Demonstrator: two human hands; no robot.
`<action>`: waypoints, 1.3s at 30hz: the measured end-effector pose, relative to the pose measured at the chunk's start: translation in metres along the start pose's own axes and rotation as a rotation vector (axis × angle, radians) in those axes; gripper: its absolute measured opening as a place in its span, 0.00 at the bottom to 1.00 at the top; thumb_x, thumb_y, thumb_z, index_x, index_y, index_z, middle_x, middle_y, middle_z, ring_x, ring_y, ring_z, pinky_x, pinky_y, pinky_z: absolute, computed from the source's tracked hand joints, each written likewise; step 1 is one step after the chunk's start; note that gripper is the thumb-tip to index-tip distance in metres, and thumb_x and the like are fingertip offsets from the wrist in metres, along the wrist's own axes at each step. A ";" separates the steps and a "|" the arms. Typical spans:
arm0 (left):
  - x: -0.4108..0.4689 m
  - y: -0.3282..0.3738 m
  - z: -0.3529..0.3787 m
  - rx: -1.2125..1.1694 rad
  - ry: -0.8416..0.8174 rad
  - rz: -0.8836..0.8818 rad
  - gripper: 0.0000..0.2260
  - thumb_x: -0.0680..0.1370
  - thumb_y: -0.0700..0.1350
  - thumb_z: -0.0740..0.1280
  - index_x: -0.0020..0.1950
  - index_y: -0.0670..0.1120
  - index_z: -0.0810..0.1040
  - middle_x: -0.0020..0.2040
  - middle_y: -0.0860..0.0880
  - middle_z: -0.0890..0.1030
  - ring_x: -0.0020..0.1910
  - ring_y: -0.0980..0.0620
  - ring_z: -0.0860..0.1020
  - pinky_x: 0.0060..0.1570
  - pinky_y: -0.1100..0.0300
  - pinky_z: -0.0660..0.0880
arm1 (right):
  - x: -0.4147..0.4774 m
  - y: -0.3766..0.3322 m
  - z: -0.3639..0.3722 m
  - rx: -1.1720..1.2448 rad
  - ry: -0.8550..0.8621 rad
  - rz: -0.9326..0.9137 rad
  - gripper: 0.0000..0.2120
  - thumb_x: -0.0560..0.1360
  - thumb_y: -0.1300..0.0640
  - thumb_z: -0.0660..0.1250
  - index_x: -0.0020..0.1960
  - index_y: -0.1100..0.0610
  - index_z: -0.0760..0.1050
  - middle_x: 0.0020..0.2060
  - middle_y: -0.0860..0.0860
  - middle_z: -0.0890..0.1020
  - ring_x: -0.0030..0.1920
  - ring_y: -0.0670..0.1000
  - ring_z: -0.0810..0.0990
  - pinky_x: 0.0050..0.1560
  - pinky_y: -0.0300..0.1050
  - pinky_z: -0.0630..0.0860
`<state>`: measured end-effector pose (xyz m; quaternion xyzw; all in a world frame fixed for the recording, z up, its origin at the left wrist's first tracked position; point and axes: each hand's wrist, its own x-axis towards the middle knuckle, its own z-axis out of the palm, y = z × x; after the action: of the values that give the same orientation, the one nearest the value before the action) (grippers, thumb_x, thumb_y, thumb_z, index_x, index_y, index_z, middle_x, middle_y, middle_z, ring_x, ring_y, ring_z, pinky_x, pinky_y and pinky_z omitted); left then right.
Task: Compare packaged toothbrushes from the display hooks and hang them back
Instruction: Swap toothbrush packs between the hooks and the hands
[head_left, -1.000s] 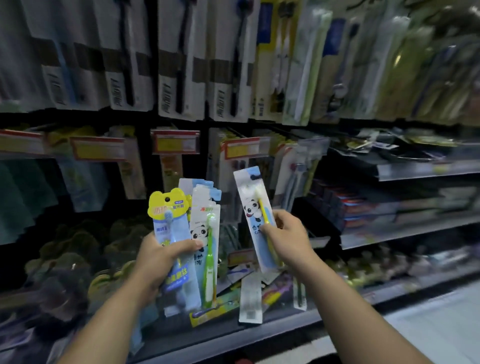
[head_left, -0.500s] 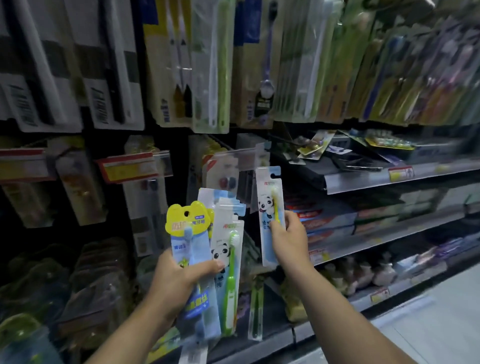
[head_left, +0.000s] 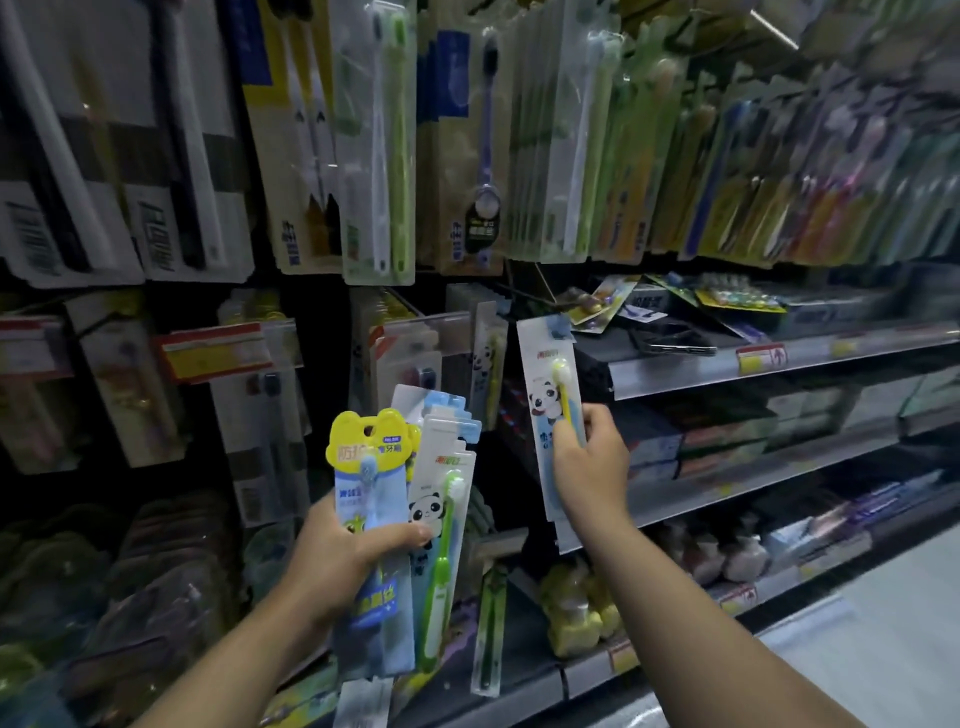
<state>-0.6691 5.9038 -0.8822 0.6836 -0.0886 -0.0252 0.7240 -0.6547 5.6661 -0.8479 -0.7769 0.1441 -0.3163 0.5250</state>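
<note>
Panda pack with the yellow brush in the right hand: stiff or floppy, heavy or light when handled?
Probably fairly stiff: the panda pack stands straight above the right hand, which grips only its lower half. Likely light for its size, since a one-handed pinch of thumb and fingers carries it.

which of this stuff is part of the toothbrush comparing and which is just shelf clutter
In the job: left hand gripping the yellow-topped pack and green panda pack; right hand holding the yellow panda pack.
Just there: toothpaste boxes, yellow bottles, red price tag, purple toothbrush pack.
</note>
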 end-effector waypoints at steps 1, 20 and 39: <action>0.003 -0.003 0.000 -0.005 -0.005 -0.006 0.20 0.61 0.42 0.80 0.52 0.45 0.87 0.48 0.43 0.89 0.46 0.40 0.88 0.52 0.40 0.83 | 0.005 -0.002 0.004 -0.009 0.007 -0.004 0.06 0.80 0.58 0.61 0.45 0.53 0.71 0.33 0.49 0.75 0.30 0.49 0.70 0.30 0.46 0.66; 0.040 -0.011 0.038 -0.209 -0.072 0.039 0.16 0.64 0.36 0.77 0.51 0.42 0.87 0.49 0.38 0.88 0.47 0.36 0.87 0.47 0.46 0.84 | 0.078 0.022 0.085 0.009 -0.121 0.068 0.28 0.77 0.45 0.59 0.68 0.64 0.73 0.64 0.65 0.76 0.59 0.58 0.76 0.64 0.52 0.74; 0.014 0.009 0.077 -0.356 0.027 0.006 0.15 0.73 0.30 0.74 0.58 0.40 0.85 0.53 0.40 0.88 0.51 0.38 0.87 0.54 0.43 0.83 | 0.003 0.000 -0.016 0.253 -0.704 -0.097 0.12 0.76 0.68 0.72 0.58 0.59 0.84 0.53 0.59 0.87 0.53 0.56 0.85 0.53 0.48 0.82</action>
<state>-0.6688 5.8265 -0.8680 0.5445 -0.0749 -0.0292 0.8349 -0.6630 5.6527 -0.8427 -0.7729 -0.1225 -0.0695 0.6187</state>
